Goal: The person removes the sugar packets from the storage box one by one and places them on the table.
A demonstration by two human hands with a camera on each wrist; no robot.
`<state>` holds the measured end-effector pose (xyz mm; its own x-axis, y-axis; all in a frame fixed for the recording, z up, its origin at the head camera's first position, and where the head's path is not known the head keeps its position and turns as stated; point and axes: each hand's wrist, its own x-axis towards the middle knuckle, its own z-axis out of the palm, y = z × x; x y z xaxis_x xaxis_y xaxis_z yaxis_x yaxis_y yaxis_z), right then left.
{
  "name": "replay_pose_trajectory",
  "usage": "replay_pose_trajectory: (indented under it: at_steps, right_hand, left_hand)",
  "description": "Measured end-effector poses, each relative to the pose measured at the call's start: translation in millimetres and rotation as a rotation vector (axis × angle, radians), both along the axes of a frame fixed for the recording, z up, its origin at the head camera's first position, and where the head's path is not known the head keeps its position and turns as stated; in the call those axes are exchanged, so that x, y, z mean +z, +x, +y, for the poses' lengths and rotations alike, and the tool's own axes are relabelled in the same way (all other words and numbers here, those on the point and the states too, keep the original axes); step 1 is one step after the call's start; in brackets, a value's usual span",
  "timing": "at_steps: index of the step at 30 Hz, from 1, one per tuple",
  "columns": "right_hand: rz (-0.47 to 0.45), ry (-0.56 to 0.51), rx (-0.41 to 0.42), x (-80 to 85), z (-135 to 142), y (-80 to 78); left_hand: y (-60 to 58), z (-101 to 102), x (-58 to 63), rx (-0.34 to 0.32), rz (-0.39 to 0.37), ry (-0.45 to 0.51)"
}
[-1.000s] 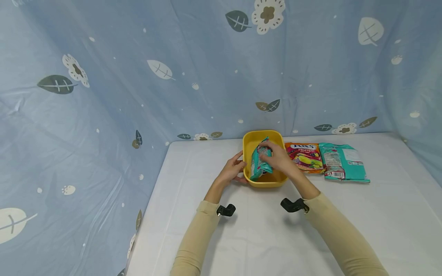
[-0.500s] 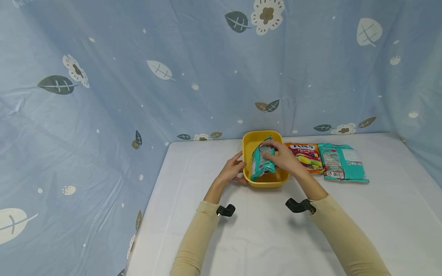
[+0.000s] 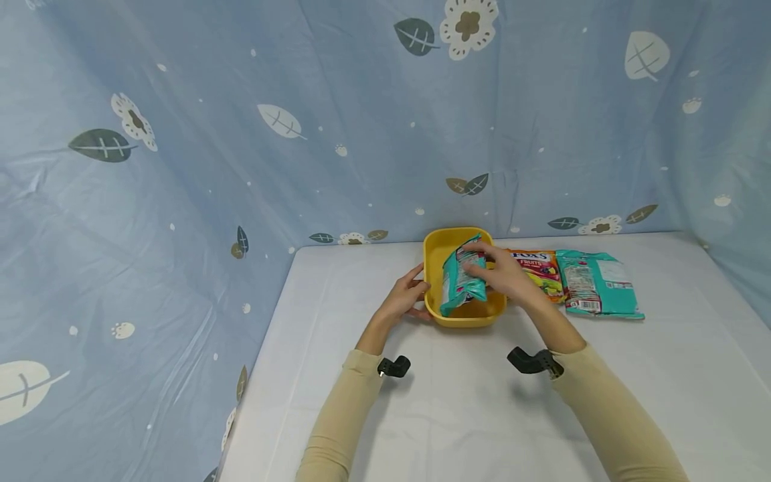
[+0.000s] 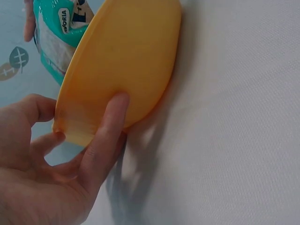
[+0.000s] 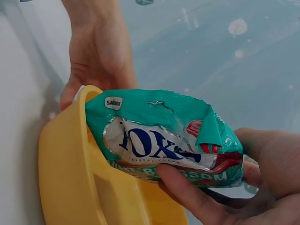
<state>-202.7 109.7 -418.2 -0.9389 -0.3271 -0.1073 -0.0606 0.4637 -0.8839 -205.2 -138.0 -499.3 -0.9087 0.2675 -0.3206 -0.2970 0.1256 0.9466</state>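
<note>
A yellow plastic bin sits near the back of the table. My left hand grips its left side, with fingers at the rim and a finger laid along the outer wall in the left wrist view. My right hand holds a teal Fox's candy bag by its right side, tilted over the bin. In the right wrist view the printed front of that candy bag shows, its other end close to the bin's rim. Part of the bin's inside is hidden behind the bag.
Right of the bin lies an orange Fox's Fruits bag, partly covered by my right hand. Beside it a second teal bag lies with its back label up. A blue patterned curtain hangs behind the white-covered table.
My right hand has moved a little to the right, and the teal candy bag has shifted right and slightly up with it. The left hand stays on the bin.
</note>
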Motion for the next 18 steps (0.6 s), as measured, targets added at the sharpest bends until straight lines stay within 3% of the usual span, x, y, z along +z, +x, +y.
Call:
replay_pose_trajectory:
  at_steps: [14,18]
  right_hand:
    - [-0.007,-0.097,0.006,7.2,24.2,8.9]
    - [0.004,-0.078,0.004,9.4,30.5,12.6]
  left_hand:
    - [1.1,0.1,2.4,0.0,-0.004,-0.007]
    - [1.2,-0.1,2.3,-0.003,-0.004,-0.012]
